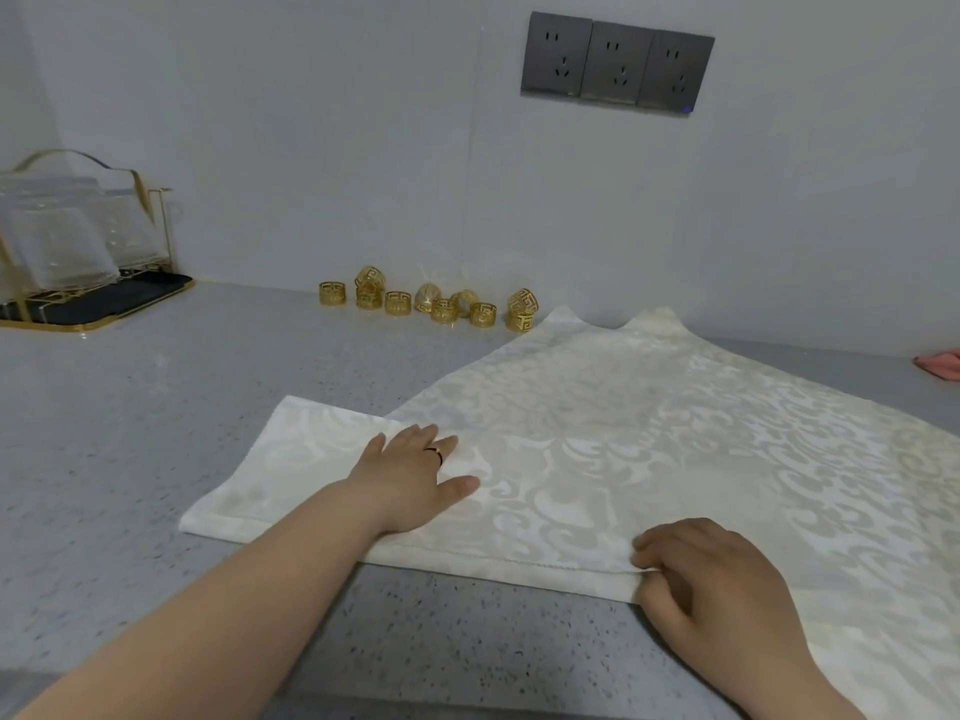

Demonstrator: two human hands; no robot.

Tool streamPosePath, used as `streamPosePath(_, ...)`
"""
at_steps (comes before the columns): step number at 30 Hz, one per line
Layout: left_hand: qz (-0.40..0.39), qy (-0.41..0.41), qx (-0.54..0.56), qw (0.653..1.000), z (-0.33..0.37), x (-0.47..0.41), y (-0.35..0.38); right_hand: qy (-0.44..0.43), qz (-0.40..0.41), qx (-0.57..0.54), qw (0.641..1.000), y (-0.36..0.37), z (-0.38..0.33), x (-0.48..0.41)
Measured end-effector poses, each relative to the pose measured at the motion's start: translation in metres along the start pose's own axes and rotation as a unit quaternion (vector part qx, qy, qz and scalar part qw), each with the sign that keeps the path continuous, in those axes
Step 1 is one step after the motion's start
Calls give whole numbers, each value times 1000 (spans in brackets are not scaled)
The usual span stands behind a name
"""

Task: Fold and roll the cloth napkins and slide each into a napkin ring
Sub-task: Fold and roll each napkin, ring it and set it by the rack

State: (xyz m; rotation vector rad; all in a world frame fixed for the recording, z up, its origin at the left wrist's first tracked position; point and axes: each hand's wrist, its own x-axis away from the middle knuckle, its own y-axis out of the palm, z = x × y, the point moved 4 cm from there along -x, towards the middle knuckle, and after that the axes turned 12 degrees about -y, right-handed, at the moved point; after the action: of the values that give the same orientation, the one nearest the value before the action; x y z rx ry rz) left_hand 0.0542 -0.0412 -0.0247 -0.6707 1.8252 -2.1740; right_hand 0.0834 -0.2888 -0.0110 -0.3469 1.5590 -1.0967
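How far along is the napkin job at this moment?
Early. Nothing looks finished: no rolled napkin shows, and the gold napkin rings sit empty by the wall. In hand: the left hand presses flat on the cream napkin while the right hand pinches its near hem. Rolling and ringing remain.

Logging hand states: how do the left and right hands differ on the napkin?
The left hand lies flat, fingers straight; the right hand curls its fingers, pinching the hem. The left hand rests further in on the napkin; the right hand is at its near edge. The left hand wears a finger ring; the right hand shows none. Both touch the same napkin.
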Motion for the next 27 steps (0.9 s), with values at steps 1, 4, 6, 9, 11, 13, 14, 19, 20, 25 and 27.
streamPosePath(1,-4,-2,-1,1000,0,1,0,-1,-1,-2,1000,-1,-1,0)
streamPosePath(4,8,-5,-6,1000,0,5,4,25,-6,-46,999,-6,-9,-7)
streamPosePath(6,28,-6,3,1000,0,7,5,34,-19,-51,998,-12,-25,-29)
streamPosePath(9,47,-6,12,999,0,8,6,69,-94,-131,985,1,-38,-75)
streamPosePath(11,56,-10,16,998,-1,8,6,80,-175,-150,970,31,-42,-103)
streamPosePath(13,61,-11,21,998,-1,9,6,90,-233,-129,960,62,-47,-117)
streamPosePath(14,61,-13,24,998,-2,9,6,106,-270,-113,950,77,-45,-117)
streamPosePath(19,45,-50,15,998,-16,6,4,165,-355,-87,916,98,-22,-94)
streamPosePath(20,42,-62,12,997,-23,5,2,178,-357,-80,914,94,-15,-89)
streamPosePath(25,51,-128,-8,990,-78,0,-10,274,-344,-30,898,62,40,-52)
streamPosePath(27,58,-148,-5,987,-93,2,-11,298,-327,-25,896,53,53,-41)
